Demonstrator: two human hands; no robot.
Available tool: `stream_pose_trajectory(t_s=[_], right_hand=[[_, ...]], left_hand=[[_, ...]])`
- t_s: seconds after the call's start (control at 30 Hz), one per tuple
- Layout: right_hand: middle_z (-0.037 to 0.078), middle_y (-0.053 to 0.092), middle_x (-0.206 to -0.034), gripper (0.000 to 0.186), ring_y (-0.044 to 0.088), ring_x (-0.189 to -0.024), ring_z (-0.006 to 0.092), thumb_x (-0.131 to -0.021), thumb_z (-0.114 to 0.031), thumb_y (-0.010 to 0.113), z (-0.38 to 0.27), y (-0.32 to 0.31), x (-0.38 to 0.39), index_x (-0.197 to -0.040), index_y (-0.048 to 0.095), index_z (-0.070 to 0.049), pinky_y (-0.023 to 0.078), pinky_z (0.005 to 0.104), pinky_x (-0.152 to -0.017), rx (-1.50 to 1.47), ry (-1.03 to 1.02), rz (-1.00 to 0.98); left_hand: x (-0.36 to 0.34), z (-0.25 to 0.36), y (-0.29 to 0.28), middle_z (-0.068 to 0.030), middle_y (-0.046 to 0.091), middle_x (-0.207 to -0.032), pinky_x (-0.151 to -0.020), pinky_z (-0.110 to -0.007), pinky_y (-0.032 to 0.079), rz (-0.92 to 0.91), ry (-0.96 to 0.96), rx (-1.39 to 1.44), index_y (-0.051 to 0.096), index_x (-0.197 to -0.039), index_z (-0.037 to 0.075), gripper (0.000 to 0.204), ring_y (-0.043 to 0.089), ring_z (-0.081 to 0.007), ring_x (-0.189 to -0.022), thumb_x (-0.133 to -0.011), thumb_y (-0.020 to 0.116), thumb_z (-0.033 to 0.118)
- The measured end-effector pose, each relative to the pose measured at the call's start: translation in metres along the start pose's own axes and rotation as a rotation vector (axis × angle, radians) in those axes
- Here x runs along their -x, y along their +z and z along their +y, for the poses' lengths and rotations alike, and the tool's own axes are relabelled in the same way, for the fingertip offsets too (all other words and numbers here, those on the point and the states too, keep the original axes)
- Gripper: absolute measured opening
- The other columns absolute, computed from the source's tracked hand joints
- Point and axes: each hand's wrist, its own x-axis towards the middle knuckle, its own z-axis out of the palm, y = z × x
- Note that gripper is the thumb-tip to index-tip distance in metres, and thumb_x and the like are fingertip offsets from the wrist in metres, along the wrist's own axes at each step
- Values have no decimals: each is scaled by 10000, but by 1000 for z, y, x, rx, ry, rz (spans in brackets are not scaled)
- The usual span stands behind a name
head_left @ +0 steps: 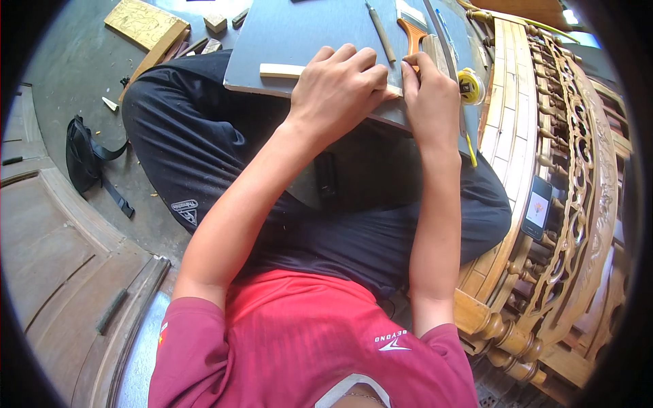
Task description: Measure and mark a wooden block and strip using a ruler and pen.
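Marking or trimming step, as judged. Left hand (338, 85) presses flat, fingers curled, on a pale wood strip (282, 70) lying on the grey board (299, 34) across the lap. Right hand (430, 92) pinches closed at the strip's 3 o'clock end; any tool in it is hidden. Next move calls for steady pressure. Chisel (381, 30) at 1 o'clock, tape measure (469, 85) and carved frame (564, 170) at 3 o'clock crowd the right.

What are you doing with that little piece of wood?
A person sits on the floor with a grey board across the lap. The left hand presses down on a pale wooden strip lying on the board. The right hand pinches the strip's other end. Carving tools lie on the board, a yellow tape measure sits at its edge, and a phone rests on the carved wooden furniture alongside.
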Motion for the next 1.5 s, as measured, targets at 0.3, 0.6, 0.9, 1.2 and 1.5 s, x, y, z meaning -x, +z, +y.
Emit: stream_pose_trajectory(t_s=[0.3, 0.6, 0.9, 1.2, 1.5], right_hand=[[208, 775, -924, 195, 778, -842, 304, -1024, -157, 711, 11, -39, 41, -1113, 749, 12, 577, 414, -765, -366, 249, -31], [73, 688, -722, 245, 608, -637, 110, -1023, -207, 745, 11, -22, 48, -1151, 768, 0, 496, 301, -616, -482, 294, 103], [82, 708, -735, 261, 620, -632, 121, -1005, -243, 771, 19, -16, 50, -1102, 769, -1, 495, 308, -610, -539, 315, 143], [148, 727, -760, 219, 701, -675, 253, -1026, -200, 719, 1, -8, 45, -1055, 733, 17, 535, 391, -658, -497, 245, 91], [60, 691, -729, 222, 614, -641, 110, -1036, -199, 726, -2, 0, 31, -1034, 734, 22, 501, 307, -609, -350, 218, 92]], left_hand=[[2, 5, -4, 7, 666, -947, -818, -374, 510, 20, -37, -33, 755, -909, 161, 235, 660, -213, -918, -914, 820, 387], [3, 8, -6, 22, 709, -955, -806, -370, 536, 11, -107, 84, 816, -940, 162, 211, 671, -184, -930, -908, 841, 370], [6, 19, -13, 20, 752, -1048, -895, -375, 513, -14, -95, 33, 858, -1062, 166, 248, 668, -192, -979, -906, 846, 358], [6, 16, -5, 15, 742, -1022, -903, -379, 516, -34, -59, 80, 838, -1034, 160, 191, 663, -197, -979, -914, 835, 310], [11, 15, 3, 24, 716, -953, -859, -363, 519, 32, -65, 84, 845, -994, 176, 162, 630, -196, -927, -909, 839, 314]])
